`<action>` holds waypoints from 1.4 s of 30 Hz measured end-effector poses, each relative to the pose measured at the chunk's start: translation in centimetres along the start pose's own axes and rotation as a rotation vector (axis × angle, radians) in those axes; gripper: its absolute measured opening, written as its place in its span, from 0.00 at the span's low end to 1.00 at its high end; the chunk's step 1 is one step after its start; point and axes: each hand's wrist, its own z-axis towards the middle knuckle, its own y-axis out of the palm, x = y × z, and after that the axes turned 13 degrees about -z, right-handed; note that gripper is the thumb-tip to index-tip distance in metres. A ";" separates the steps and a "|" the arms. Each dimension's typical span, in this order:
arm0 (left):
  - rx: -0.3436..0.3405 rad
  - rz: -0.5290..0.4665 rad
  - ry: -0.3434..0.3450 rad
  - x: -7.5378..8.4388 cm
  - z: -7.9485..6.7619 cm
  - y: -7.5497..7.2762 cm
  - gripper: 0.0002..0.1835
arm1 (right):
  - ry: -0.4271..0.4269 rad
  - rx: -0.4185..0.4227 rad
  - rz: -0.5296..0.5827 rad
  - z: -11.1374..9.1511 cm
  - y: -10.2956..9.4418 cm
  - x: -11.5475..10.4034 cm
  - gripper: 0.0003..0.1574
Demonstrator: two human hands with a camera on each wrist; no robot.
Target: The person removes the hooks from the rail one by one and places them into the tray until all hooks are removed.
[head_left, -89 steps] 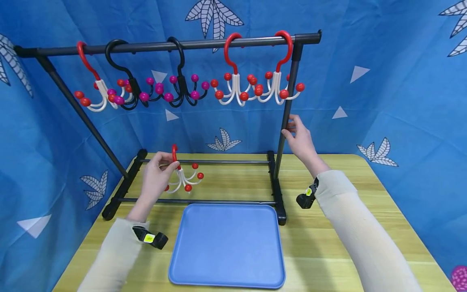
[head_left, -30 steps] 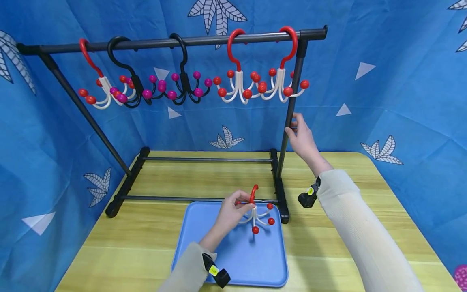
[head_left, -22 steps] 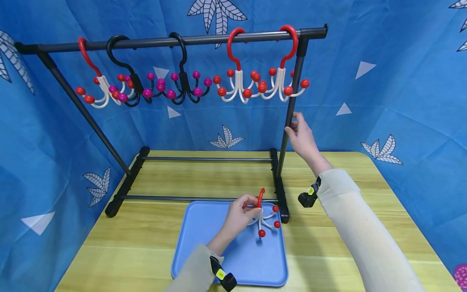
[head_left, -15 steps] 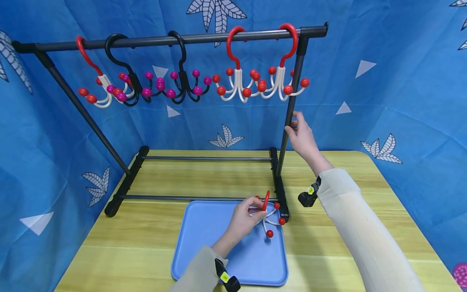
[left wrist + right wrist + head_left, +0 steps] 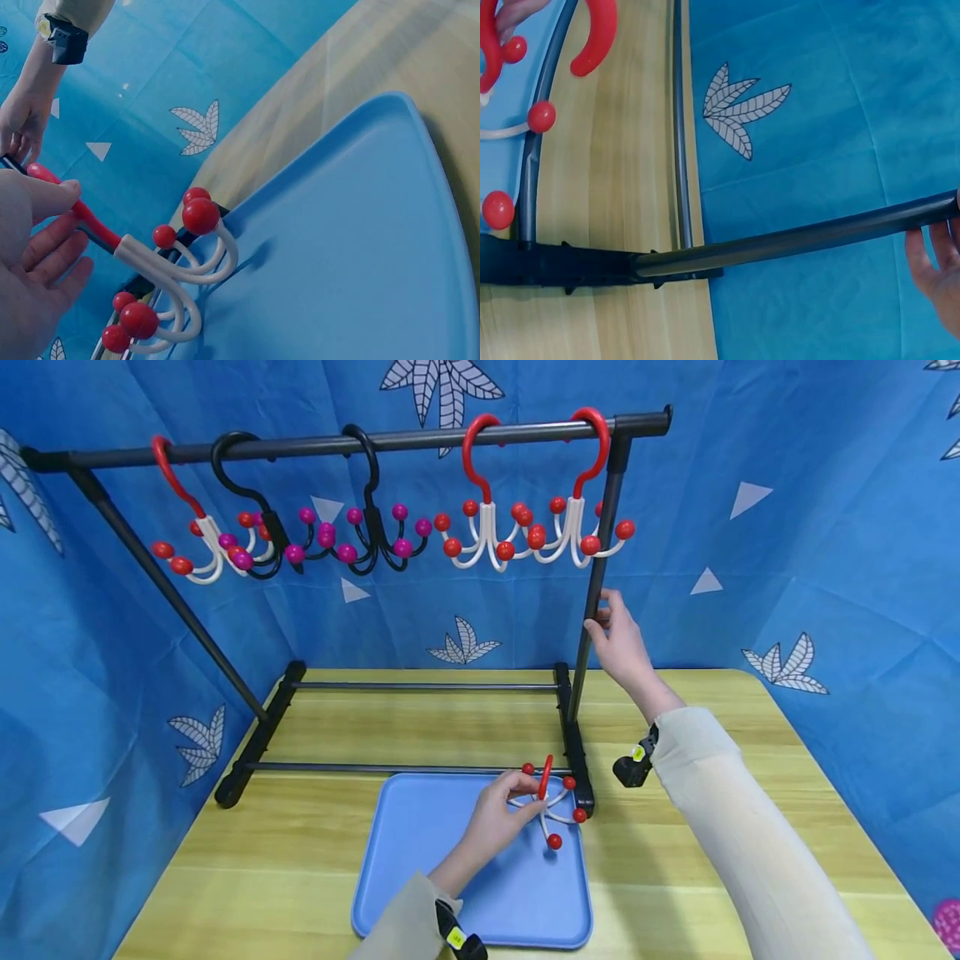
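Left hand (image 5: 497,817) has a pinch grip on the hanger (image 5: 142,259) by its red hook (image 5: 546,778), over the tray (image 5: 420,877), near its far right corner; can't tell if they're touching; right hand (image 5: 619,645) holds the rack post (image 5: 597,572); looks like the setting-down step imo; next move probably calls for a gentle release.

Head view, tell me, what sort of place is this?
Probably a staged tabletop set-up: a patterned blue cloth hangs behind the wood-grain table, and a black rack on it carries a row of multi-hook hangers.
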 end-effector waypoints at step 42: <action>0.638 0.343 0.295 13.4 1.8 -23.7 0.12 | 0.012 0.054 0.095 -0.2 0.9 0.1 0.25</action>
